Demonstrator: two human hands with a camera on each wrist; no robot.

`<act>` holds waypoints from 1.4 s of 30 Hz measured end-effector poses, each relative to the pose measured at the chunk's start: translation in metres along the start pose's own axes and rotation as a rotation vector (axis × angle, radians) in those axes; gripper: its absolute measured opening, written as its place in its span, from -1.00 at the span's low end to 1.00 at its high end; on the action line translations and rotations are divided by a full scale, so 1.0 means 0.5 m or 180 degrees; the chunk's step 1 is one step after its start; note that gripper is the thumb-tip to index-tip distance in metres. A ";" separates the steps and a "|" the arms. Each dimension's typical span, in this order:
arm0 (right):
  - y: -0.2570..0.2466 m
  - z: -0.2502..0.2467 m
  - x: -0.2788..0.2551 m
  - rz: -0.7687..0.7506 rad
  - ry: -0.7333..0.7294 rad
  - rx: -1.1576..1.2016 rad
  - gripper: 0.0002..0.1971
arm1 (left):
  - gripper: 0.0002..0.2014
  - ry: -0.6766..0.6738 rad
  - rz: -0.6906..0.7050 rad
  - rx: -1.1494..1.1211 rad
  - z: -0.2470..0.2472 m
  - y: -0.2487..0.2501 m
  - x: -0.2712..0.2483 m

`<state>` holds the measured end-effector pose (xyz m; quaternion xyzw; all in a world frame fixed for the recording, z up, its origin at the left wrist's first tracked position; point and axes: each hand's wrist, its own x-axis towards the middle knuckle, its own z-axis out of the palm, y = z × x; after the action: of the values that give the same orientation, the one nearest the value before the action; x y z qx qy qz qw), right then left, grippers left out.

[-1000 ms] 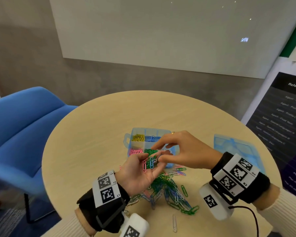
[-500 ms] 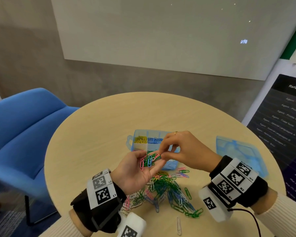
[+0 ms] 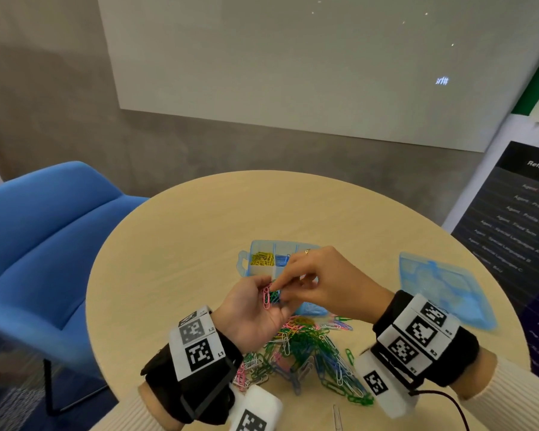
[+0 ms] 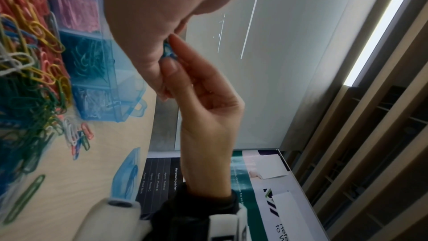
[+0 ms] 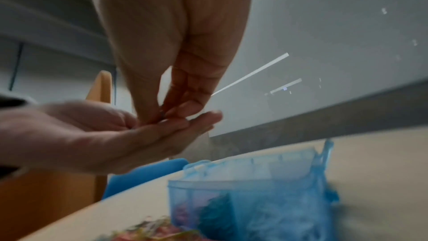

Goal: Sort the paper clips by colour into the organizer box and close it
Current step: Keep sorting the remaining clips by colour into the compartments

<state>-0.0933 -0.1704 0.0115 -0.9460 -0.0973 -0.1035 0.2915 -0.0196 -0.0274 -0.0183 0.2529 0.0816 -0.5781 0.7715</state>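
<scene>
One round pale wooden table (image 3: 184, 244) carries one translucent blue plastic organizer box (image 3: 262, 245), and one separate translucent blue plastic lid (image 3: 442, 290) at its 3 o'clock. One heap of mixed coloured wire paper clips (image 3: 305, 353), too many to count, lies at the box's 6 o'clock. Two hands are in view. One blue upholstered chair (image 3: 44, 244) stands at 9 o'clock.

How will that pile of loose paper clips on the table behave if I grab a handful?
The paper clip pile looks tangled, so clips would probably lift in linked clumps, mixing colours. They seem thin and light, so strays may slip out and scatter across the smooth table. Picking singles, as the right hand does, seems safer.
</scene>
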 end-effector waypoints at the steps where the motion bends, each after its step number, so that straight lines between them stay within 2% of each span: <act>1: 0.005 0.002 0.004 -0.0070 -0.0094 -0.0145 -0.87 | -0.58 0.0030 -0.0017 -0.0046 -0.002 0.003 0.002; 3: 0.011 0.002 0.011 -0.0147 -0.0196 -0.0268 -0.86 | -0.52 0.0059 -0.0007 -0.0118 -0.004 0.007 0.006; 8: 0.019 0.000 0.033 -0.0262 -0.0210 -0.0450 -0.95 | -0.66 0.0022 -0.0027 -0.0274 0.003 0.020 0.003; 13: 0.031 -0.002 0.049 -0.0281 -0.0029 -0.0104 -0.98 | -0.66 0.0027 0.0053 -0.0479 0.009 0.041 0.003; 18: 0.049 -0.032 0.078 0.0321 0.0363 0.0522 -0.96 | -0.57 0.0126 0.0075 -0.0570 -0.006 0.068 0.023; 22: 0.105 -0.048 0.102 0.0806 0.0772 0.0124 -0.93 | -0.56 0.0238 0.0209 -0.0396 -0.012 0.078 0.034; 26: 0.135 -0.047 0.109 0.1262 0.0273 -0.0644 -0.74 | -0.57 0.0223 0.0245 -0.0305 -0.012 0.083 0.040; 28: 0.130 -0.049 0.106 0.1225 0.0231 -0.0934 -0.68 | -0.57 0.0194 0.0246 -0.0244 -0.011 0.085 0.044; 30: 0.114 -0.051 0.104 0.1016 0.0299 -0.0861 -0.70 | -0.58 0.0140 0.0239 -0.0205 -0.008 0.086 0.046; 35: 0.076 -0.040 0.098 0.0355 0.0155 -0.0692 -0.90 | -0.60 0.0115 0.0249 -0.0261 0.000 0.085 0.051; 38: 0.066 -0.031 0.095 0.0300 0.0206 -0.0655 -0.98 | -0.65 0.0021 0.0233 -0.0398 0.012 0.081 0.047; 42: 0.058 -0.023 0.093 0.0312 0.0276 -0.0560 -0.97 | -0.65 -0.0055 0.0146 -0.0498 0.020 0.077 0.049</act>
<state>-0.0433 -0.1949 0.0172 -0.9661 -0.0287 -0.1381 0.2160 0.0224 -0.0453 -0.0088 0.1886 0.1141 -0.5543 0.8026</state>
